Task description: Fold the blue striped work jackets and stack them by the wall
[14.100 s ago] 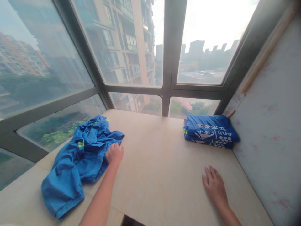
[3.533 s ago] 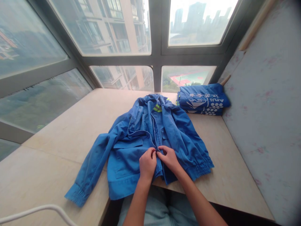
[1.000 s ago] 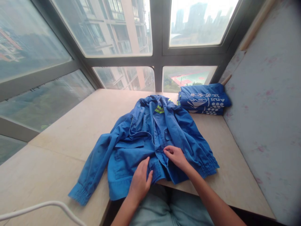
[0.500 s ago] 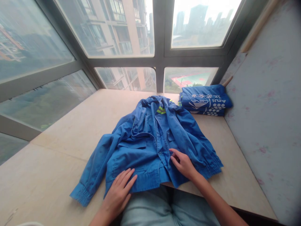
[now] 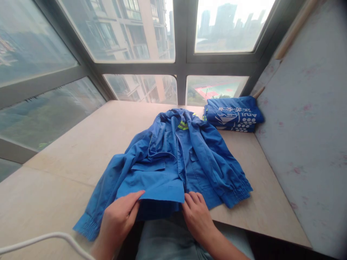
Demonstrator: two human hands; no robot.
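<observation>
A blue work jacket (image 5: 162,155) lies front side up on the pale tabletop (image 5: 67,144), collar toward the window and sleeves spread to both sides. Its left front panel is lifted at the bottom hem, with dark shade beneath. My left hand (image 5: 121,213) pinches that hem near the jacket's lower left. At the panel's inner bottom corner, beside the front opening, my right hand (image 5: 196,215) is closed on the fabric. A yellow-green reflective strip shows inside the collar.
Folded blue garments with white print (image 5: 233,113) are stacked at the back right, against the wall (image 5: 306,119). A white cable (image 5: 54,235) curves across the lower left. Windows border the table's back and left.
My left hand has gone from lying flat on the hem to gripping it. My right hand has moved down and left to the panel's corner. The hem has risen, and the cable has come into view.
</observation>
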